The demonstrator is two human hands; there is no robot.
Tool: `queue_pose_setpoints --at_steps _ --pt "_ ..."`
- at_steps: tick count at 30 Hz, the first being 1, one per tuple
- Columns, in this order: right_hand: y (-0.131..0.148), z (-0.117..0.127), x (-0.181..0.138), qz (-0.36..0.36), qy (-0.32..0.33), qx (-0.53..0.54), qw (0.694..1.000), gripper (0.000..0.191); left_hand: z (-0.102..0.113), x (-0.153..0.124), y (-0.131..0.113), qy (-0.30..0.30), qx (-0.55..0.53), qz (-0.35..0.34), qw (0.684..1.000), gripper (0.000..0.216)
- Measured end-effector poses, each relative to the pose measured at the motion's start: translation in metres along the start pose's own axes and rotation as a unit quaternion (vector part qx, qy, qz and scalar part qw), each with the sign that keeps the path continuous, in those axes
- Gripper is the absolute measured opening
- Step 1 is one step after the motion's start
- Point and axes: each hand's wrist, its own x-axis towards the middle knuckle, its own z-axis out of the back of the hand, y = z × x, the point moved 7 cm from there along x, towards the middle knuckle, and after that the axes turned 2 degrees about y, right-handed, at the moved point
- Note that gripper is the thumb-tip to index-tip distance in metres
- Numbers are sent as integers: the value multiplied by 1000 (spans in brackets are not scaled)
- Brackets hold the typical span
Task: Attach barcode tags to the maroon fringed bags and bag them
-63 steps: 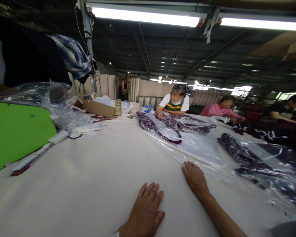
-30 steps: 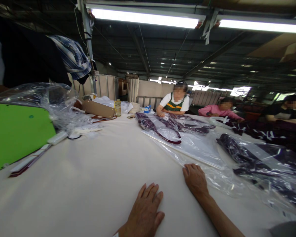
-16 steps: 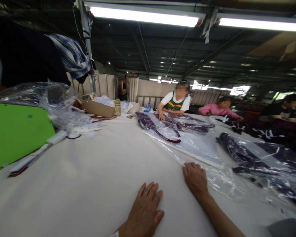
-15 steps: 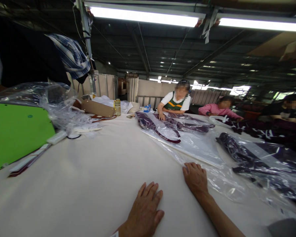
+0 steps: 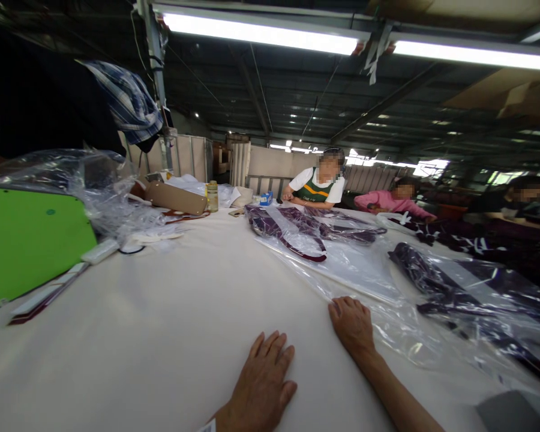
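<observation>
My left hand (image 5: 264,379) lies palm down on the pale table (image 5: 139,336), fingers stretched out and holding nothing. To its right, my right hand (image 5: 351,324) rests on the tabletop with its fingertips at the edge of a clear plastic bag (image 5: 398,327); its fingers bend slightly and nothing shows in its grasp. Beyond that hand are flat clear plastic bags (image 5: 355,264). On them lies a dark purple garment packed in clear plastic (image 5: 297,225). Another packed dark garment (image 5: 481,282) is at the right.
Left of me stand a green panel (image 5: 31,246), crumpled clear plastic (image 5: 103,192) and white strips (image 5: 49,294). Farther back are a tan bag (image 5: 175,198), a bottle (image 5: 212,197) and a blue box (image 5: 266,198). A co-worker (image 5: 317,186) leans on the far edge; others sit farther right.
The co-worker opposite has drawn a hand back from the packed purple garment, and both their arms now rest folded at the table edge. My hands keep their places; the view has shifted slightly.
</observation>
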Motion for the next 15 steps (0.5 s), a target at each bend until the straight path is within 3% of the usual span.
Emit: queue_pose_setpoints --at_steps 15 --pt "-4 -7 0 -2 -30 -12 999 37 -1 0 1 -19 4 -11 1000 51"
